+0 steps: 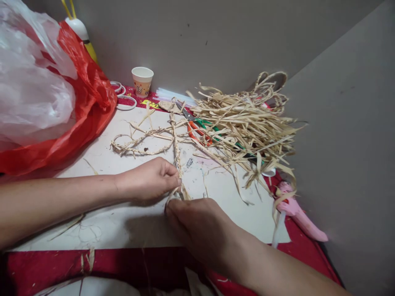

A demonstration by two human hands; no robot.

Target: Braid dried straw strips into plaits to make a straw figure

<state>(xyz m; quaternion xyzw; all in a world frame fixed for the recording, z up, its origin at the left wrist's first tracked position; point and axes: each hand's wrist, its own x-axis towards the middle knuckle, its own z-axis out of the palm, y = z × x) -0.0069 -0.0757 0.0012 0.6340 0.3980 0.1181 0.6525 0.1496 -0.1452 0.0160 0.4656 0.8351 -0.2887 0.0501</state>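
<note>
A braided straw cord (pixel 175 142) runs down the middle of the white board (pixel 105 220) toward me. Its near end lies between my two hands. My left hand (pixel 154 179) pinches the cord from the left, thumb and fingers pressed together. Just below, my right hand (pixel 197 224) is closed around loose strands at the cord's near end; its fingertips are mostly hidden behind the back of the hand. A looped length of the same braid (pixel 132 150) lies to the left of the cord. Beyond the cord's far end sits a small flat woven piece (pixel 169 106).
Dry straw strips (pixel 247 119) are heaped at the right, partly over orange-handled scissors (pixel 197 131). A pink glue gun (pixel 300 216) lies at the right edge. A paper cup (pixel 142 82) and white rings (pixel 127 103) stand behind. Plastic bags (pixel 89 94) bulge at the left. Grey walls close the back and right.
</note>
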